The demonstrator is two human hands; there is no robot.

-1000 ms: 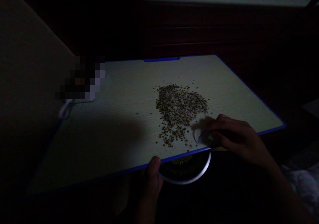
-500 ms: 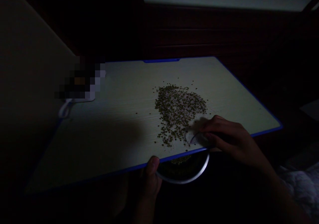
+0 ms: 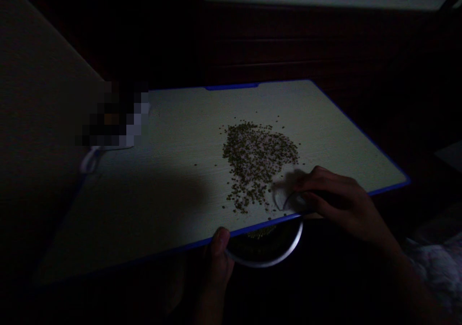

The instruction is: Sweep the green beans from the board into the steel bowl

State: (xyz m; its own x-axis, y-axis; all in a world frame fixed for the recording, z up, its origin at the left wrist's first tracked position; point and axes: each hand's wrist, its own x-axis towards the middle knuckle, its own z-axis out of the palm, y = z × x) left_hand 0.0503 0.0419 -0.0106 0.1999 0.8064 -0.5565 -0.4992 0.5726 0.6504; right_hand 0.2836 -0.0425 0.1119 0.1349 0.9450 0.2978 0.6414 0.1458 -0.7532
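Observation:
A pile of small greenish grains point(image 3: 258, 159) lies spread on a pale board with a blue rim point(image 3: 169, 180). My right hand point(image 3: 335, 200) rests on the board at the pile's near right edge, fingers curled and pressed down beside the grains; whether it holds anything is too dark to tell. Below the board's near edge my left hand point(image 3: 216, 262) grips a round metal bowl point(image 3: 267, 248) by its rim, thumb on top. Some grains lie inside the bowl under the edge.
A white looped cord point(image 3: 88, 161) lies at the board's left edge beside a blurred-out patch. A pale wall stands at the left and dark furniture behind. Light cloth point(image 3: 433, 272) shows at the lower right. The room is very dim.
My right hand has shifted slightly left along the near edge of the pile, pushing grains toward the board's edge. The left hand and bowl have stayed in place.

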